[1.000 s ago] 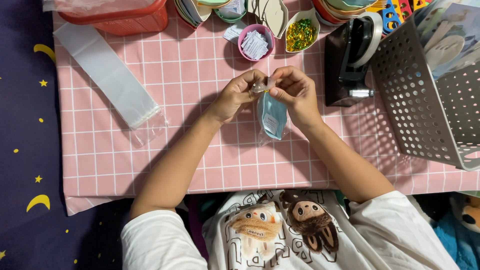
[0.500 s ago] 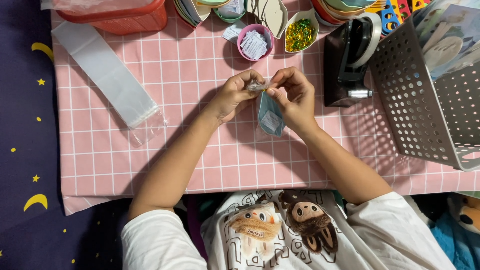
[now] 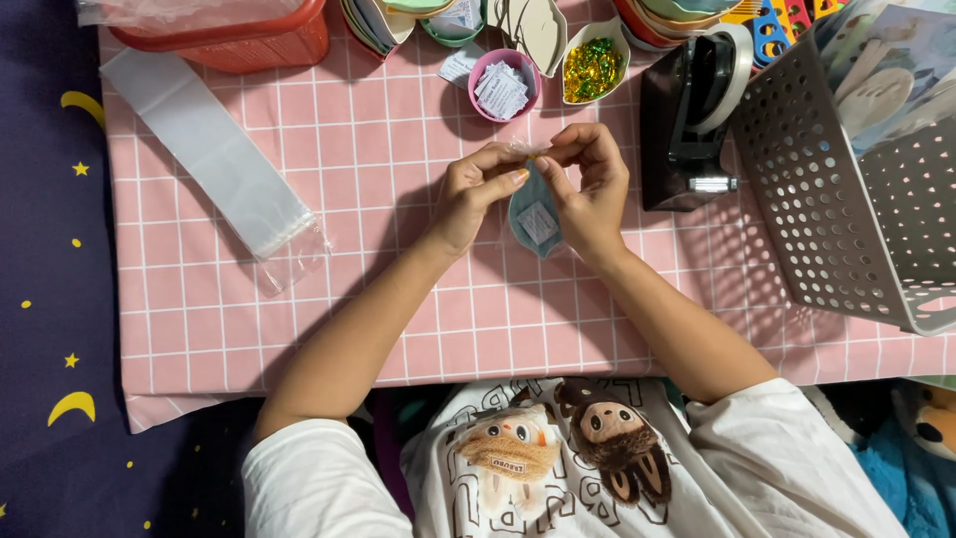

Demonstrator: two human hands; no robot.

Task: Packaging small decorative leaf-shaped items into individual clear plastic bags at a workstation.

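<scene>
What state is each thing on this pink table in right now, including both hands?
Left hand: pinching the top of the small clear bag.
Right hand: pinching the same bag top.
Small clear bag: held above the table, blue item inside.
Pink cup: upright, holds white paper slips.
White dish: holds green and gold bits.
Stack of clear bags: lying flat.
Grey perforated basket: tilted, pictures inside.
</scene>
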